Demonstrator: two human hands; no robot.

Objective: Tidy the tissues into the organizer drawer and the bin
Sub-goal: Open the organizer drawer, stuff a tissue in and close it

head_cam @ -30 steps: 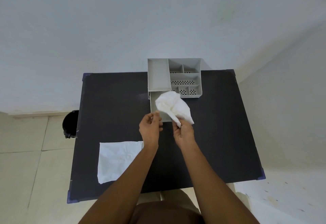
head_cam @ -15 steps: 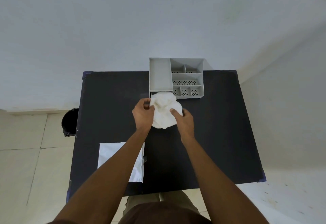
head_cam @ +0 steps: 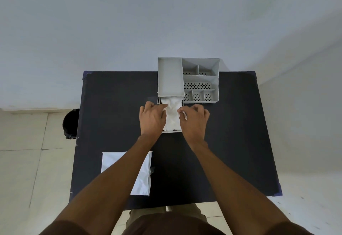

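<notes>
Crumpled tissue point(head_cam: 172, 113): white, soft and wrinkled, bunched into a loose mound; it lies inside the pulled-out drawer, filling most of it between the two hands.
Drawer point(head_cam: 171, 132): pale grey plastic tray, slid out toward the person from under the left part of the organizer; only its near rim and a sliver of its left wall show.
Organizer point(head_cam: 170, 75): grey plastic box at the far middle edge of the bench; one long plain compartment on the left, smaller compartments on the right with perforated floors.
Left hand point(head_cam: 152, 118): palm down at the left side of the drawer, fingers curled onto the tissue's left edge, pressing rather than lifting.
Right hand point(head_cam: 194, 119): palm down at the right side of the drawer, fingers bent, pinching a fold of the tissue at its right edge.
Flat tissue point(head_cam: 143, 179): white sheet, lightly creased, lying spread on the near-left part of the bench, partly covered by the left forearm.
Bin point(head_cam: 70, 123): dark, round, standing on the floor just beside the bench's left edge.
Bench point(head_cam: 231, 133): matte black top, rectangular, with bluish corners.
Floor point(head_cam: 27, 151): pale tiles with thin joints.
Wall point(head_cam: 166, 22): plain, light grey-white, behind the bench.
</notes>
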